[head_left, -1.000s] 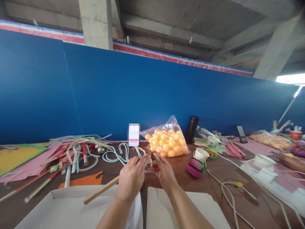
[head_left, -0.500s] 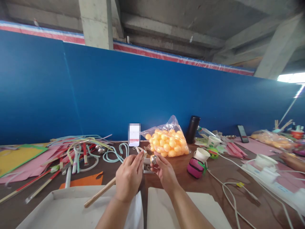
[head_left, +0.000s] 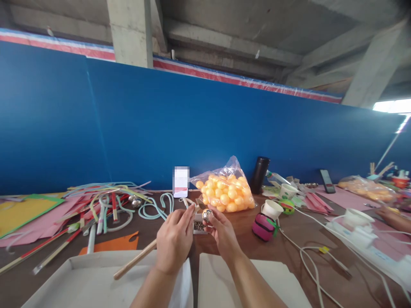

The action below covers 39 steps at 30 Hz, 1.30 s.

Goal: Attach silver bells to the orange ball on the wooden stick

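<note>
My left hand (head_left: pixel 175 239) is closed around a wooden stick (head_left: pixel 135 259), whose free end points down and left over the white tray. Its fingertips are pressed together just left of my right hand (head_left: pixel 223 237). My right hand pinches a shiny round silver bell (head_left: pixel 207 215) between thumb and fingers. A narrow gap separates the bell from my left fingertips. Below it, between the hands, sits a small white box (head_left: pixel 201 232) of tiny metal pieces, partly hidden by my fingers.
A bag of orange balls (head_left: pixel 226 192) lies behind my hands. To the right are a purple pouch (head_left: pixel 262 226), a paper cup (head_left: pixel 272 208) and white cables (head_left: pixel 302 252). Tubes and sticks (head_left: pixel 102 205) pile up at left. The white tray (head_left: pixel 96 278) is in front. Another person's hand (head_left: pixel 393 218) shows far right.
My right hand has turned the bell, so its silver side now shows instead of its dark opening. My left hand has shifted slightly left with the stick, and the small box is more visible.
</note>
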{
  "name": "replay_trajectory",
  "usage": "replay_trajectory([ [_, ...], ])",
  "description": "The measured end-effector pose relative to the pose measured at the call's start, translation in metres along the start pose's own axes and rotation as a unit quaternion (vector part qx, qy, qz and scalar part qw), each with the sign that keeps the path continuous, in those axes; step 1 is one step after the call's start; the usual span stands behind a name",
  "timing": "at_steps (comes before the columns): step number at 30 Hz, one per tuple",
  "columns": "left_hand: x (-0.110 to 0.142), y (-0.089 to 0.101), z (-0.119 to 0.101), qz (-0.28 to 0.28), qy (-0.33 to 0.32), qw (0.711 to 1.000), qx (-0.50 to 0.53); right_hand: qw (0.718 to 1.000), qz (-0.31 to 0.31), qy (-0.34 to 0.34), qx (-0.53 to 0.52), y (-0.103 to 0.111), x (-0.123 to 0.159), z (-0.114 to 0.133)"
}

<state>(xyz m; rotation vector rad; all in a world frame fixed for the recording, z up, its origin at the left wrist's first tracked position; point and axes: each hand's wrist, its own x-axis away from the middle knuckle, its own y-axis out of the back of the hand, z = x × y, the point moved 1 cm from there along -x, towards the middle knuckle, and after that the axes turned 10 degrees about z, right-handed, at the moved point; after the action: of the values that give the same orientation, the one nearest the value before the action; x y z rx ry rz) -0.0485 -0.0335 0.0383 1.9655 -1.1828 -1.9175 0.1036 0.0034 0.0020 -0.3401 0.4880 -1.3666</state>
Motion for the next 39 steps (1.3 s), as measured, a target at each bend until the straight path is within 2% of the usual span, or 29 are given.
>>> replay_trajectory([
  [5,0.002,-0.008,0.000,0.062,-0.009,0.998,-0.007,1.000,0.012,0.007,0.000,0.002,-0.002,-0.002],
  [12,0.000,0.001,0.005,-0.017,0.025,0.999,-0.018,0.998,0.006,0.021,0.058,0.002,-0.001,-0.003],
  [17,-0.001,0.003,0.005,-0.038,0.016,0.999,-0.011,0.991,0.013,0.035,0.130,0.000,0.002,0.001],
  [20,-0.001,0.002,0.002,-0.031,-0.001,1.000,0.001,0.987,0.021,0.042,0.152,-0.003,0.003,0.004],
  [26,0.001,-0.003,0.002,0.042,-0.017,0.999,-0.019,0.984,0.015,0.055,0.168,-0.001,-0.001,0.000],
  [31,0.000,-0.002,0.005,-0.005,0.015,1.000,-0.014,0.980,-0.004,0.062,0.191,0.003,-0.003,-0.004],
  [36,0.000,-0.004,0.003,0.043,-0.019,0.999,-0.015,0.971,0.011,0.078,0.225,0.004,-0.003,-0.006],
  [39,0.000,-0.002,0.003,0.020,-0.002,1.000,-0.012,0.968,0.006,0.085,0.234,0.004,-0.003,-0.005],
])
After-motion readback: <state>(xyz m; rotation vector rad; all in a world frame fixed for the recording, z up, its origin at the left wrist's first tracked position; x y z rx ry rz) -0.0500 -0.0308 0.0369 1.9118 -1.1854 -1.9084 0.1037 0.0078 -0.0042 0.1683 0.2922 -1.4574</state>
